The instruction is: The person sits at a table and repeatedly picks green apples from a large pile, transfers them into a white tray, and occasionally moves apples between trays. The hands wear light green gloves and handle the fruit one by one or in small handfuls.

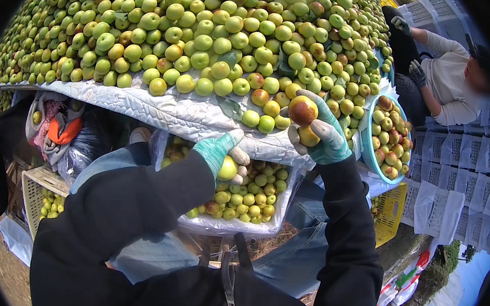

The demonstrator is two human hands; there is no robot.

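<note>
- Just right of centre, grasps with the gloved right hand (330,139) a reddish-brown fruit (303,110) and a yellower fruit (309,137), stacked one above the other in the frame, fingers curled around both.
- Near centre, grips with the gloved left hand (215,152) a yellow-green fruit (227,168), caught between fingers and thumb.
- Below both grasps, has the lined crate (232,228) down and left of the right hand but directly under the left, so with the left nearer.
- Shows no clear long axis on any held fruit; looks nearly round from every visible side.
- Across the upper frame, spreads a broad pile of fruit (197,38) beyond a quilted cloth (161,111), close above both hands.
- At right, sets a blue basin (368,155) near the right wrist.
- Hides the crate's left part behind the left sleeve (175,187), and the left palm from view; cannot tell of further fruit inside either grasp, nor the height of either above the crate.
- Cuts off the pile at the top edge.
</note>
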